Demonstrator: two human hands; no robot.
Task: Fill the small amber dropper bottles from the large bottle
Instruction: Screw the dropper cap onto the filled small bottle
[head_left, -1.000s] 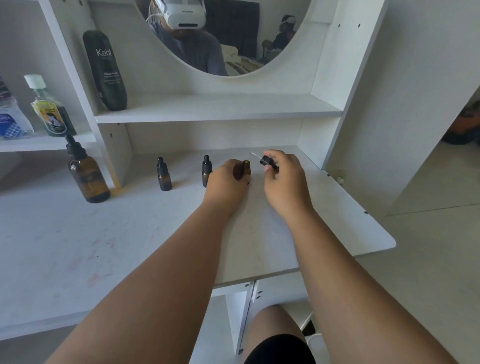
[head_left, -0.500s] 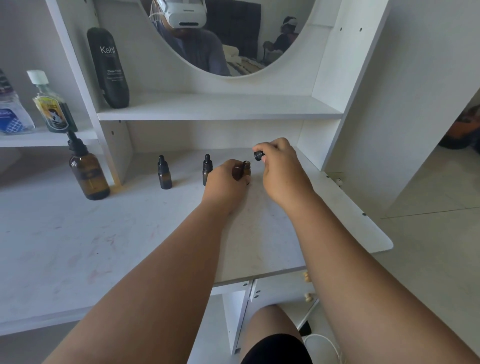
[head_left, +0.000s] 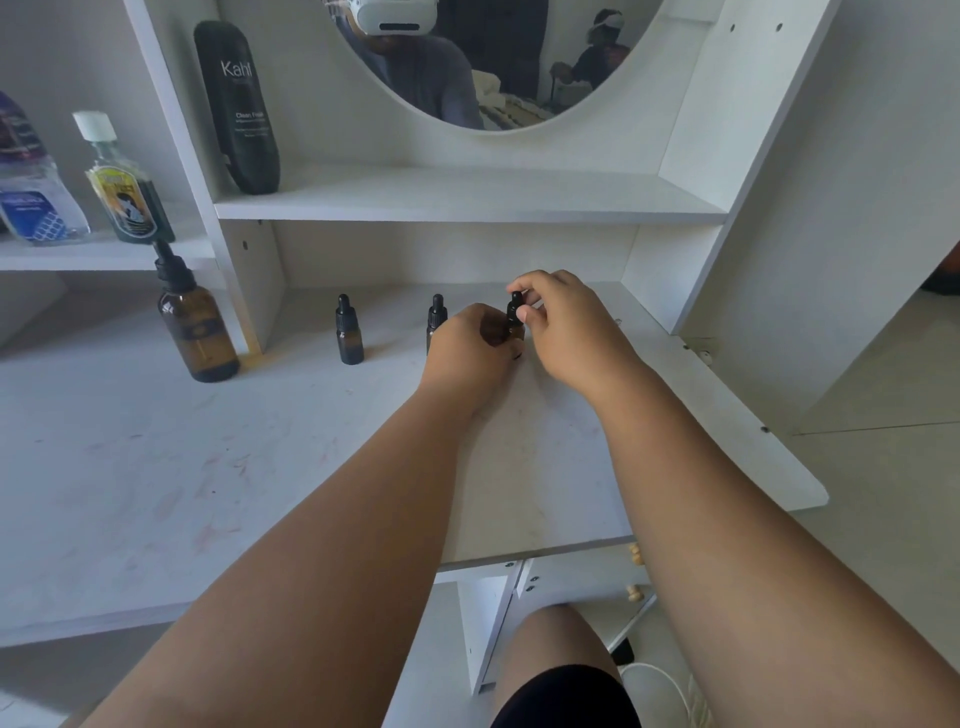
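Dropper cap (head_left: 515, 306), out second ago, now seated back on small bottle (head_left: 515, 333) at frame centre. Pinched by right hand (head_left: 571, 327); bottle gripped in left hand (head_left: 467, 348). Probably screwing shut; fill level hidden.

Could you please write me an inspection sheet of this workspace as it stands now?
Surface: white desk top, faint reddish smudges.
Job's things: large amber glass bottle with a black dropper top, upright at left; left small amber dropper bottle and middle small amber dropper bottle, both capped and upright; third small amber dropper bottle in hand, black dropper cap at its neck.
Clutter: tall black tube, green bottle with white cap, clear bottle with blue label, all on shelves.
Hands: left hand grips the third bottle; right hand pinches its cap.
Cables: white cable on the floor.
Surroundings: round mirror, white shelf unit, tiled floor.
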